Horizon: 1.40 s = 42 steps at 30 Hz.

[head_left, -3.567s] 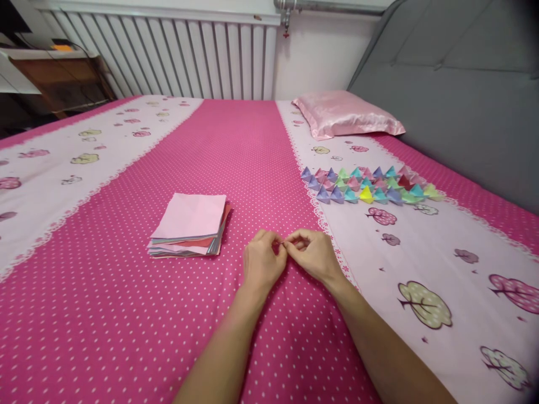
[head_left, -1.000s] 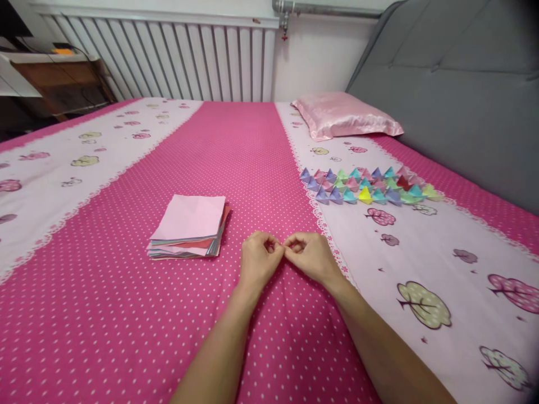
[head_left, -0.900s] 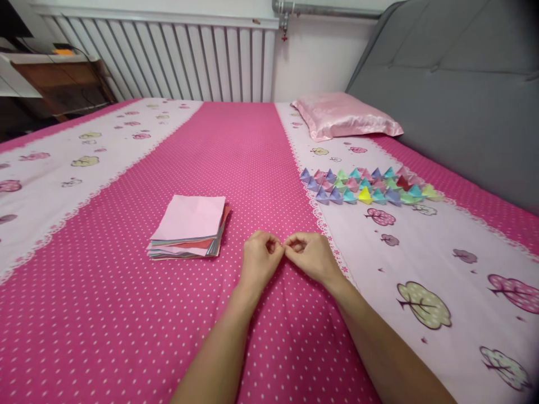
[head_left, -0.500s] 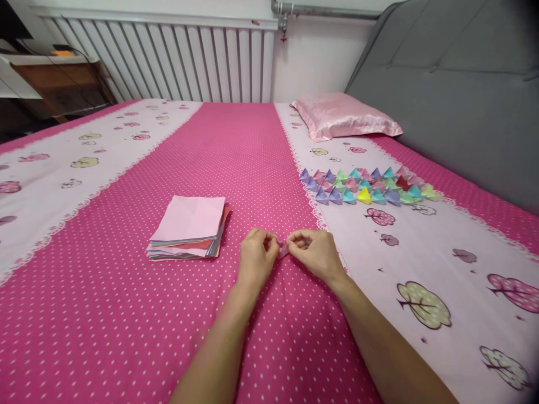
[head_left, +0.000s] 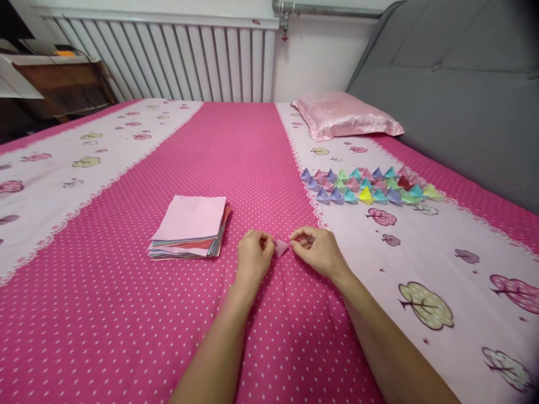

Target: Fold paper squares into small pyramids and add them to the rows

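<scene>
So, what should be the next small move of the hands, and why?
Perhaps pinch the pointed tip of the small pink paper with the right hand: the left hand holds its other end, and the right one is right by that tip, though contact is unclear.

Bare forearms and hands of the person, seen from above and behind. The left forearm point(head_left: 214, 342) and right forearm point(head_left: 391, 331) extend forward and converge, the right slanting more strongly inward. Both wrists appear nearly straight. The left hand point(head_left: 255, 252) is palm inward, its thumb and index finger brought together in a pinch, the remaining fingers curled. The right hand point(head_left: 318, 249) mirrors it, fingers bent, thumb near the index fingertip. A narrow gap separates the hands.
</scene>
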Each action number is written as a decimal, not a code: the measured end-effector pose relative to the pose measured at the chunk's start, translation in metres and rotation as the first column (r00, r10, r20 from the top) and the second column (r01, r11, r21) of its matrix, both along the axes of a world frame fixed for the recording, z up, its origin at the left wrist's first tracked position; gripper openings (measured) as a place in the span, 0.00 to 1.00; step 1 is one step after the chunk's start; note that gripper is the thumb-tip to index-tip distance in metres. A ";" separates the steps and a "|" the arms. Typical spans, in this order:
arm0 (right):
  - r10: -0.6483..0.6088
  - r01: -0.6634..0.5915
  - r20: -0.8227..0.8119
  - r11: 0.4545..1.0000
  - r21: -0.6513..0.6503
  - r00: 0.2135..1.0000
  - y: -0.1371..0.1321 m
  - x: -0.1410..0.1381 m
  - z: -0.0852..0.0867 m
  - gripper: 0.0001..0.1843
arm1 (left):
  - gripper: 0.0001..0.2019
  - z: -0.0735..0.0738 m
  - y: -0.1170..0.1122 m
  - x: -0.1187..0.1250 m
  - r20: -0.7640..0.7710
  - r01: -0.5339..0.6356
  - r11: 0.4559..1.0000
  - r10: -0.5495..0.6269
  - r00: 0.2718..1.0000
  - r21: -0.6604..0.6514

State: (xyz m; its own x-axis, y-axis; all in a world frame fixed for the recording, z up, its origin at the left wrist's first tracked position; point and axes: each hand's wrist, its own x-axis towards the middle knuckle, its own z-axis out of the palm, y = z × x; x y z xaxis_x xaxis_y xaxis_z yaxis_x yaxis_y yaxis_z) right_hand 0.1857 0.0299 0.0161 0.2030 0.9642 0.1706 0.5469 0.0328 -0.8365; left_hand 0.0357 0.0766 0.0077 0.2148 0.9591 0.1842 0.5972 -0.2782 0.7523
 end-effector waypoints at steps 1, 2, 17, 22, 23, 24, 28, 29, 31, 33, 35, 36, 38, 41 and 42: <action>0.028 -0.028 -0.013 0.999 0.025 1.000 0.000 -0.001 0.000 0.10 | 0.05 0.000 0.000 0.000 0.005 0.003 1.000 -0.003 1.000 0.004; 0.068 -0.067 -0.021 0.997 0.049 0.997 -0.001 -0.002 0.000 0.13 | 0.05 0.000 0.000 0.000 0.008 0.011 1.000 -0.011 1.000 0.011; 0.125 -0.128 0.085 0.991 0.032 0.988 -0.001 0.000 -0.007 0.05 | 0.06 0.001 0.000 0.000 -0.025 0.011 0.999 -0.012 1.000 -0.031; 0.139 -0.142 0.133 0.990 0.017 0.981 -0.001 0.000 -0.005 0.04 | 0.06 0.002 0.001 -0.002 -0.084 0.003 0.999 -0.006 0.996 -0.041; 0.141 -0.145 0.143 0.989 0.014 0.980 -0.002 0.000 -0.005 0.04 | 0.06 0.003 0.001 -0.003 -0.100 0.003 0.999 -0.007 0.995 -0.039; 0.142 -0.145 0.155 0.989 0.012 0.978 -0.002 0.000 -0.004 0.05 | 0.06 0.003 0.001 -0.003 -0.115 0.004 0.999 -0.009 0.993 -0.037; 0.131 -0.133 0.217 0.991 -0.005 0.967 -0.003 0.000 -0.003 0.04 | 0.06 0.004 0.001 -0.005 -0.147 0.003 0.999 -0.009 0.989 -0.037; 0.126 -0.127 0.237 0.992 -0.011 0.963 -0.003 0.000 -0.003 0.04 | 0.06 0.005 0.001 -0.005 -0.151 0.001 0.999 -0.007 0.989 -0.039; 0.119 -0.118 0.278 0.993 -0.022 0.953 -0.003 -0.001 -0.002 0.03 | 0.06 0.005 0.001 -0.005 -0.162 -0.004 0.999 -0.003 0.987 -0.045; 0.114 -0.110 0.318 0.993 -0.031 0.941 -0.003 -0.002 -0.002 0.03 | 0.06 0.005 0.001 -0.005 -0.175 -0.009 0.999 0.001 0.985 -0.046; 0.110 -0.099 0.349 0.994 -0.048 0.931 -0.003 -0.004 -0.001 0.03 | 0.06 0.005 0.001 -0.005 -0.187 -0.014 0.999 0.006 0.982 -0.043; 0.107 -0.092 0.361 0.994 -0.060 0.927 -0.003 -0.004 -0.001 0.03 | 0.06 0.005 0.001 -0.005 -0.192 -0.015 0.999 0.006 0.981 -0.043; 0.110 -0.084 0.377 0.993 -0.086 0.919 -0.003 -0.006 0.000 0.04 | 0.06 0.005 0.001 -0.005 -0.199 -0.013 0.999 0.004 0.980 -0.044; 0.133 -0.100 0.395 0.989 -0.105 0.909 -0.004 -0.007 0.001 0.07 | 0.07 0.005 0.001 -0.005 -0.207 0.003 0.999 -0.010 0.978 -0.033; 0.144 -0.112 0.396 0.988 -0.104 0.907 -0.004 -0.007 0.002 0.08 | 0.07 0.005 0.001 -0.005 -0.210 0.008 1.000 -0.013 0.978 -0.028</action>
